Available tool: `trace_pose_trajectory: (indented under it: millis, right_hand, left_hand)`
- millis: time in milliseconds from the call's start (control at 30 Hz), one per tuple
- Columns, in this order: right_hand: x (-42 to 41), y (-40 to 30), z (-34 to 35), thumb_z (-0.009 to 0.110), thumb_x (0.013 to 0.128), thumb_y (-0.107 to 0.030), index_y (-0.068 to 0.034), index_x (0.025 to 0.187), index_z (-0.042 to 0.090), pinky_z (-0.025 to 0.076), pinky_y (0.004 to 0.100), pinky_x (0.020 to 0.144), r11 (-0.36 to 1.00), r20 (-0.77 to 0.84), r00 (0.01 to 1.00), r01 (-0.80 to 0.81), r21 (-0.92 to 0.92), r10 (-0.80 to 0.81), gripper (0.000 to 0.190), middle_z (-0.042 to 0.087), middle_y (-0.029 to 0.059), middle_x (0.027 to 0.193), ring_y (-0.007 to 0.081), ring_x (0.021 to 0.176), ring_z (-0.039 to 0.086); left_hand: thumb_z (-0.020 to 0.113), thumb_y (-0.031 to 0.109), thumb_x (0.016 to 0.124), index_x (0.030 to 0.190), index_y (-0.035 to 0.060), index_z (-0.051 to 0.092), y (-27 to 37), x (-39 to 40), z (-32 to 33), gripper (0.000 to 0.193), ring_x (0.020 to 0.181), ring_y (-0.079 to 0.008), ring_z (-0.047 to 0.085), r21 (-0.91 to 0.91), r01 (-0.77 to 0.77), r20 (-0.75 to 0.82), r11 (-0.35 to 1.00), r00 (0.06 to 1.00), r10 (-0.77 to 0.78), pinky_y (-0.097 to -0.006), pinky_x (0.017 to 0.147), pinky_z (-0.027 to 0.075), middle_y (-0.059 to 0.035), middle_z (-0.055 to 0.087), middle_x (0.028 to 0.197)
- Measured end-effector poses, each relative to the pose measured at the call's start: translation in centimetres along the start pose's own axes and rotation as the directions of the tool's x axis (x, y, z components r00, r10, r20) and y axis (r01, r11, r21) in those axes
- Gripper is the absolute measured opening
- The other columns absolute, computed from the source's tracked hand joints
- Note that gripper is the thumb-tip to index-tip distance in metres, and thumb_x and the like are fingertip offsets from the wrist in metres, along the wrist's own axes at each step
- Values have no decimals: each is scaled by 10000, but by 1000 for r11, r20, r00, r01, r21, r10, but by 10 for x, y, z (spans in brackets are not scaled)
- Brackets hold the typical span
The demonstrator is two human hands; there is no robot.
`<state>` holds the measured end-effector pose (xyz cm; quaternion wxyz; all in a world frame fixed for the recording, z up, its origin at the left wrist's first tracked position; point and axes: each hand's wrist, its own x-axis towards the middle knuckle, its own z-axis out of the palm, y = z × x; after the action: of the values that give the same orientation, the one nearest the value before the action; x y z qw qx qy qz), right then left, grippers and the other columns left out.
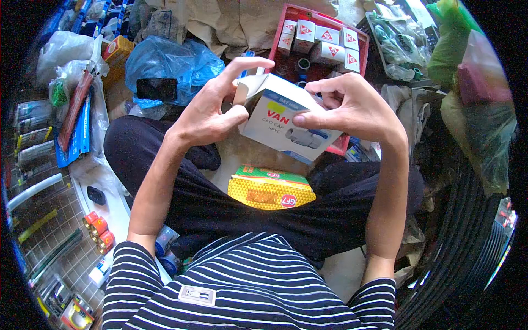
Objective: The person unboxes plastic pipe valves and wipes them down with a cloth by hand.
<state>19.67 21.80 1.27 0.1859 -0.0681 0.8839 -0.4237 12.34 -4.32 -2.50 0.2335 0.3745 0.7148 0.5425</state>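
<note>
A white and blue cardboard box (284, 119) with a printed picture of a valve is held up over my lap, tilted, with its flap at the left end raised. My right hand (354, 103) grips its right part, thumb on the printed face. At the open left end is my left hand (214, 103), its thumb at the box edge and its index finger stretched above the flap; whether it grips the carton is unclear. Between my crossed legs lies a yellow and green box (272, 192). The inside of the white box is hidden.
Ahead stands a red crate (363, 45) holding several small white boxes (305, 35). A black phone (156, 89) rests on a blue plastic bag (165, 57). A tray of bagged fittings (398, 45) sits at upper right. Black coiled pipe (458, 231) is at right, a wire rack (62, 198) at left.
</note>
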Motion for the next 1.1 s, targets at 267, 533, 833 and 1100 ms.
trace_pose_trajectory:
  millis: [267, 533, 833, 1100]
  right_hand:
    - [-4, 2, 0, 826, 776, -479, -46, 972, 772, 257, 267, 448, 999, -96, 995, 25, 24, -22, 478, 391, -67, 512, 18, 507, 356]
    - [17, -11, -8, 672, 894, -556, -39, 1171, 659, 437, 250, 643, 991, -366, 930, 79, 112, -33, 586, 585, 4, 838, 91, 733, 540]
    - [33, -7, -1, 517, 899, -708, -60, 1024, 692, 448, 283, 568, 962, -269, 961, 16, 272, 60, 683, 568, -7, 674, 116, 610, 548]
    - [35, -3, -4, 494, 930, -569, 49, 1274, 569, 571, 344, 794, 626, -390, 900, 191, 756, 196, 711, 710, 195, 1055, 235, 902, 711]
  left_hand:
    - [667, 5, 820, 1386, 93, 590, -6, 1, -13, 577, 664, -29, 591, 139, -7, -31, 990, 999, 12, -218, 601, 521, -16, 718, 901]
    - [644, 81, 892, 1268, -25, 608, 2, 7, -46, 392, 582, -127, 649, -47, 141, -405, 989, 902, -148, -254, 454, 525, -114, 714, 874]
    - [645, 203, 887, 1230, -60, 571, -10, 2, -59, 438, 513, -129, 605, -364, -24, -453, 931, 878, -154, -254, 428, 499, -97, 675, 843]
    - [640, 226, 884, 1175, 29, 557, -15, 0, -49, 361, 727, -149, 654, -486, -160, -347, 859, 938, -22, -279, 544, 531, -70, 660, 956]
